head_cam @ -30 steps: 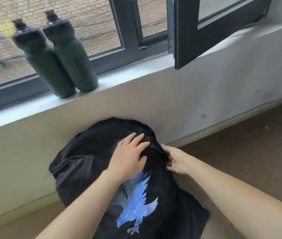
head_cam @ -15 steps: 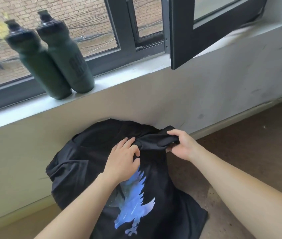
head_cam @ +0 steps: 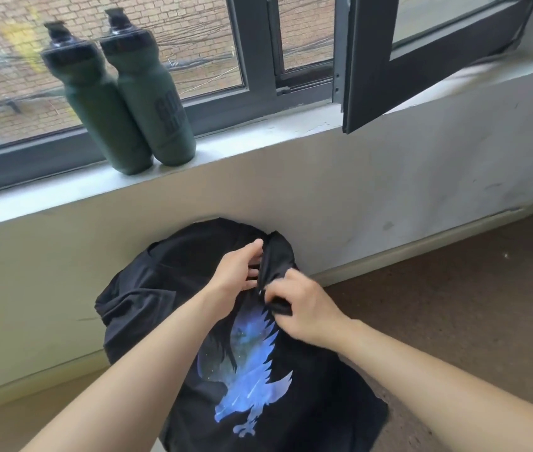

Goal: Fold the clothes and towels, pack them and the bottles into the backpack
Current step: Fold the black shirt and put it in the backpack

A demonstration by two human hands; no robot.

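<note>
A black T-shirt (head_cam: 167, 288) with a blue eagle print (head_cam: 245, 380) lies on the floor, its top bunched against the wall. My left hand (head_cam: 236, 269) pinches the upper end of the shirt's right sleeve (head_cam: 273, 259). My right hand (head_cam: 304, 308) grips the lower end of that sleeve, folded in over the shirt's body. Two dark green bottles (head_cam: 95, 109) (head_cam: 151, 99) with black caps stand side by side on the window sill. No backpack or towel is in view.
The white window sill (head_cam: 258, 132) runs across above the shirt. An open dark window sash (head_cam: 421, 60) juts inward at the upper right. Brown floor (head_cam: 470, 305) stretches to the right, and a pale wall (head_cam: 30, 288) rises behind the shirt.
My right hand has carried the sleeve from the shirt's right side in toward the middle. My left hand has lifted from pressing the shirt and now pinches the sleeve's top.
</note>
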